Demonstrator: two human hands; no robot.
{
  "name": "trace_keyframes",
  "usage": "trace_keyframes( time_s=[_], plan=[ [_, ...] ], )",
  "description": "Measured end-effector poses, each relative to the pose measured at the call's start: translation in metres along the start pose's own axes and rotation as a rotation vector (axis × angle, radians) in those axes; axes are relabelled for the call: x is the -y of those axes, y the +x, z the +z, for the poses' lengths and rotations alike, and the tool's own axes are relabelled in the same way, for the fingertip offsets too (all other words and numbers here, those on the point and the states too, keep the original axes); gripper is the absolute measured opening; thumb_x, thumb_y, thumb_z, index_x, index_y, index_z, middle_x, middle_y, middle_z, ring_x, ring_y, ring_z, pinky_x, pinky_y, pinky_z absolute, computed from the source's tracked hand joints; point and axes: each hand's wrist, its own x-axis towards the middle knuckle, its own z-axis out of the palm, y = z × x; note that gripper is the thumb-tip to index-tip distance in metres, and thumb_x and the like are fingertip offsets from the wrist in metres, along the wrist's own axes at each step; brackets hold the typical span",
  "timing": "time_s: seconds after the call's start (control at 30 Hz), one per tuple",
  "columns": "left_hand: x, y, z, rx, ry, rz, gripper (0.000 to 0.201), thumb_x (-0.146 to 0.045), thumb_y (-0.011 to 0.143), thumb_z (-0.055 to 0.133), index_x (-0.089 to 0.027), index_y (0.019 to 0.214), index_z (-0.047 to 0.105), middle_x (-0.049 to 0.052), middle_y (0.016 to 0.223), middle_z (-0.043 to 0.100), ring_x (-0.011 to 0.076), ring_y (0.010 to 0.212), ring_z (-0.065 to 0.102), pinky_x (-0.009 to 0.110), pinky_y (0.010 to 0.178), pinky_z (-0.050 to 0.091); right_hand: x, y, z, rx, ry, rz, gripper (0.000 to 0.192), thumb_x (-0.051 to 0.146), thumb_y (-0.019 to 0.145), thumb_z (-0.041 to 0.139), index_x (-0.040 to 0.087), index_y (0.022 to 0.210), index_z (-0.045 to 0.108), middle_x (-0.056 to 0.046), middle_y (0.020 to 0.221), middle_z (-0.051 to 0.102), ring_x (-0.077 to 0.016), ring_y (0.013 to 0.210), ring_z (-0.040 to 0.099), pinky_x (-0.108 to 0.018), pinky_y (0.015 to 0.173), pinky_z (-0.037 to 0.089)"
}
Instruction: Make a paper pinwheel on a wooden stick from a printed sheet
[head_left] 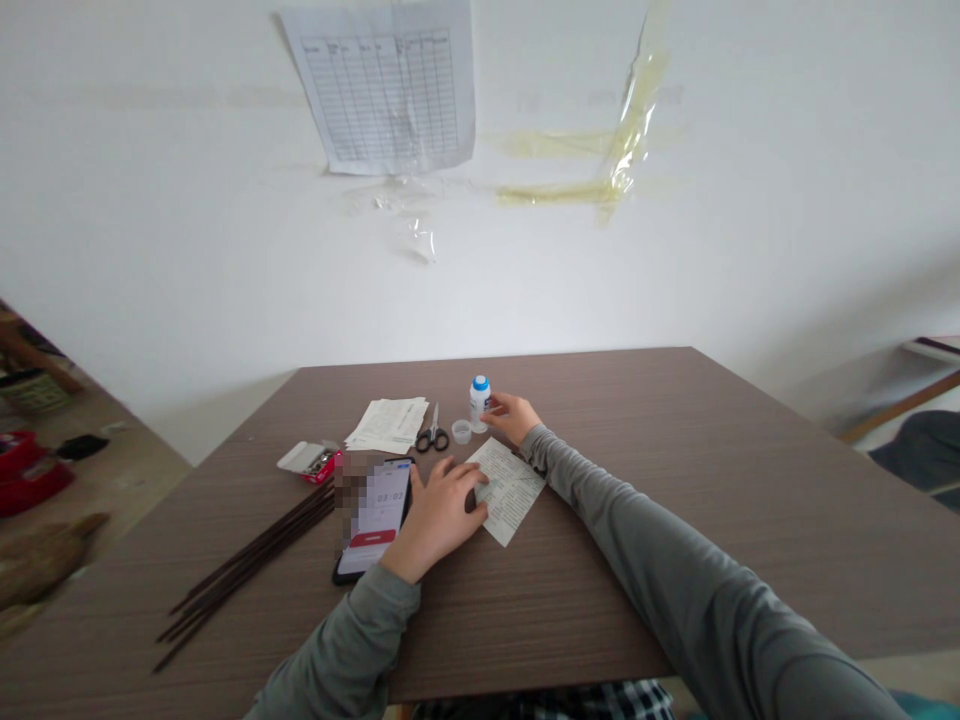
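Head view: left hand (439,515) flat on table (675,500), fingers spread, tips pressing left edge of paper slip (508,488), grasping nothing. Right hand (512,414) w/ fingers loosely curled beside small white bottle w/ blue cap (479,402), touching or just off it, can't tell which; not closed round it. Slip betw. both hands. Clear cap (461,431) just left of bottle. Scissors (433,435) and folded papers (388,423) further left. Phone (375,518) under left wrist side. Dark sticks (247,560) at left.
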Motion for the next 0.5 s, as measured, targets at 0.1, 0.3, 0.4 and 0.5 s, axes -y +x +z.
trace_keyframes(
  time_s=[0.1,0.3,0.4,0.5],
  plan=[
    [0.0002,-0.0003,-0.0004,-0.007,0.002,0.001,0.048,-0.025,0.111,0.076,-0.034,0.155,0.093,0.012,0.19,0.077,0.0562,0.191,0.052,0.103,0.153,0.027,-0.0014,-0.0002,0.0008,-0.003,-0.008,0.003,0.026,0.015,0.095,0.104,0.028,0.117,0.098,-0.005,0.119,0.1,-0.0309,0.113,0.1,-0.042,0.108,0.079],
    [-0.0027,-0.0007,-0.0017,0.006,0.008,-0.009,0.05,-0.023,0.112,0.076,-0.036,0.157,0.093,0.01,0.192,0.076,0.0539,0.192,0.051,0.102,0.154,0.026,-0.0028,0.0002,0.0027,-0.018,-0.016,0.02,0.037,0.017,0.094,0.108,0.029,0.128,0.1,-0.003,0.116,0.1,-0.0297,0.109,0.1,-0.042,0.109,0.079],
    [-0.0032,-0.0007,-0.0018,-0.006,0.002,-0.006,0.049,-0.022,0.111,0.077,-0.035,0.156,0.093,0.012,0.191,0.077,0.0545,0.191,0.053,0.104,0.154,0.026,-0.0024,-0.0003,0.0027,-0.018,-0.016,0.023,0.035,0.016,0.094,0.108,0.029,0.126,0.101,-0.004,0.117,0.1,-0.0312,0.108,0.1,-0.045,0.109,0.08],
    [-0.002,-0.0006,-0.0012,-0.024,-0.001,-0.004,0.047,-0.022,0.111,0.079,-0.035,0.154,0.094,0.011,0.189,0.079,0.0541,0.19,0.054,0.102,0.154,0.027,-0.0021,-0.0009,0.0019,-0.014,-0.019,0.02,0.035,0.015,0.095,0.107,0.027,0.128,0.101,-0.005,0.118,0.101,-0.0302,0.108,0.1,-0.044,0.109,0.08]
  ],
)
